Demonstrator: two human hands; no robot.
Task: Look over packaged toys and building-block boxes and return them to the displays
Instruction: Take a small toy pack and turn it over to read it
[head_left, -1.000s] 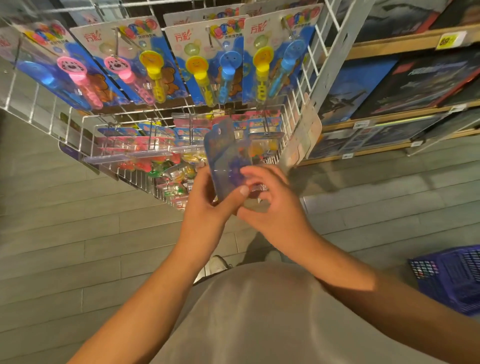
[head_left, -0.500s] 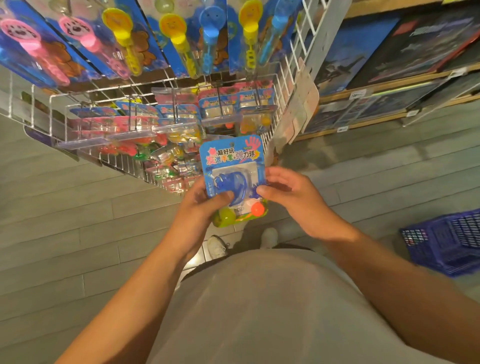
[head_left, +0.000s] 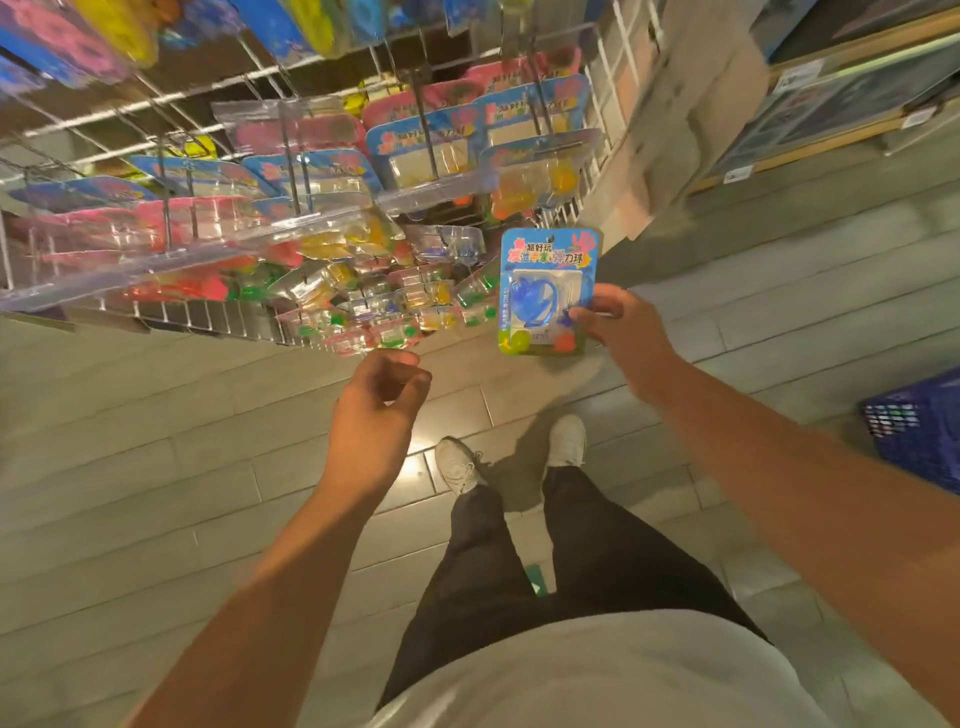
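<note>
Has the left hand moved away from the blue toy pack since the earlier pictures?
Yes. The left hand has let go and dropped below the wire rack, while the right hand holds the blue toy pack alone.

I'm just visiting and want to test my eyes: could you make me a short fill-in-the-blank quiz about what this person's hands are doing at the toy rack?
1. The blue blister-pack toy is held by the ____ hand.
2. The left hand holds ____.
3. The crate on the floor is coloured ____.
4. The person's shoes are ____.

Missing words: right; nothing; blue; white
</note>
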